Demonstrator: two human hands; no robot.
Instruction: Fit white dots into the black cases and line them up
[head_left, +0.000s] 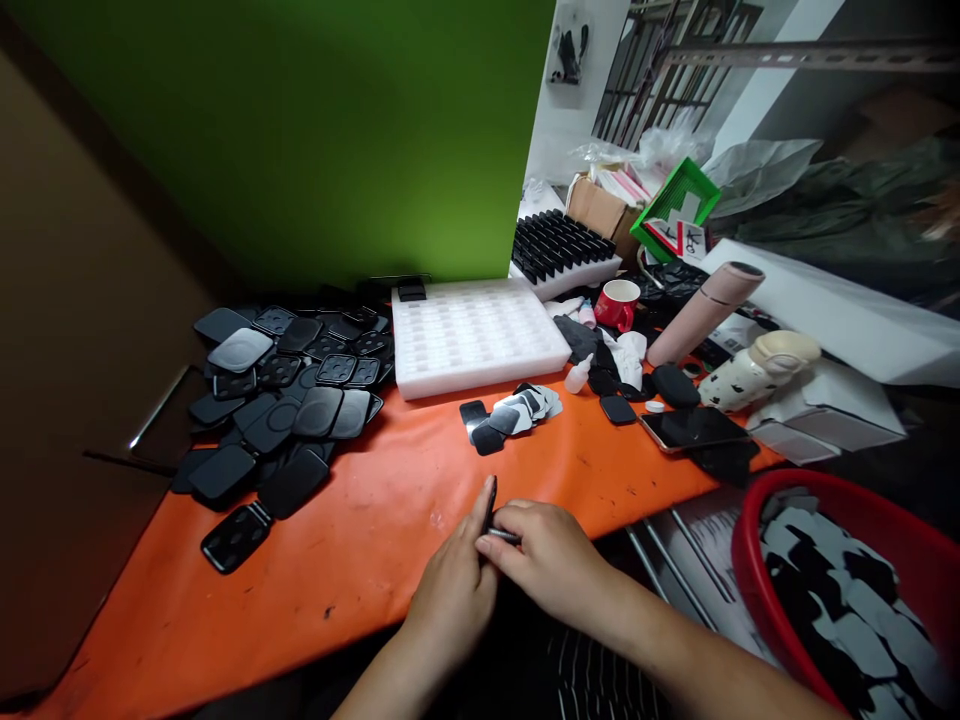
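Looking at the head view, I see both hands together over the near edge of the table [390,520]. The left hand [454,585] has a thin black piece [491,500] standing nearly upright along its fingers; the right hand [555,555] pinches a small ridged part [505,536] between thumb and fingers, close against it. Whether the two are joined I can't tell — fingers cover the place. To do this well, I'd say, back the black piece with the left fingers so it can't tip, and keep the right thumb's pressure short and square — slanting pressure could scuff the piece or let the ridged part slip. Working farther in over the table seems safer, in case something drops. The heap [292,485] lies to the left, the white tray [480,376] at the far side, the cut pieces [489,438] between tray and hands.
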